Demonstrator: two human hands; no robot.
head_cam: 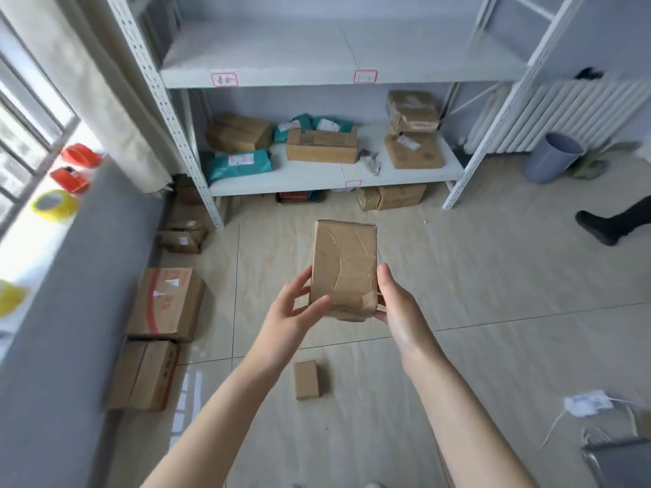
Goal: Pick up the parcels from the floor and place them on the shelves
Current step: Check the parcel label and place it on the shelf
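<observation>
White metal shelving (197, 160) ahead; lower shelf carries cardboard boxes, teal mailers. Taped brown parcel (343, 269) held mid-air above floor tiles, both hands gripping: left hand (289, 315), right hand (398, 311). Small box (306, 379) on floor below, possibly unlabelled.

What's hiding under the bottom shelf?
Under the bottom shelf, on the floor, sit cardboard boxes and a flat dark red thing. The shelf covers whatever lies further back.
</observation>
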